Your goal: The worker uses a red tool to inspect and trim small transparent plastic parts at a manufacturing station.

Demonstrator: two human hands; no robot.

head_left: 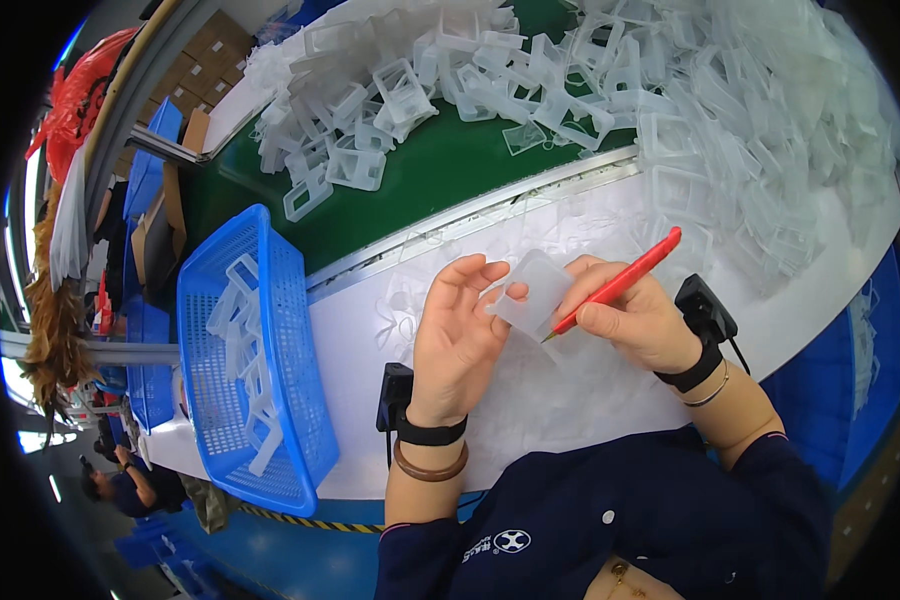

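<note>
My left hand (460, 345) is partly curled, its fingertips on the edge of a translucent white plastic part (532, 285) held up above the white tabletop. My right hand (635, 320) grips a slim red pen-shaped knife (625, 277) between thumb and fingers. Its thin pointed tip angles down to the left, close to the lower edge of the part. Some right fingers are hidden behind the part and seem to steady its right side. Whether the tip touches the plastic, I cannot tell.
A blue basket (315, 440) with several similar parts stands on the left. Loose plastic frames (355, 168) lie heaped on the green surface (420, 200) beyond a metal rail (470, 222). A tall pile of translucent pieces (760, 130) covers the right. Another person (135, 490) is far off at left.
</note>
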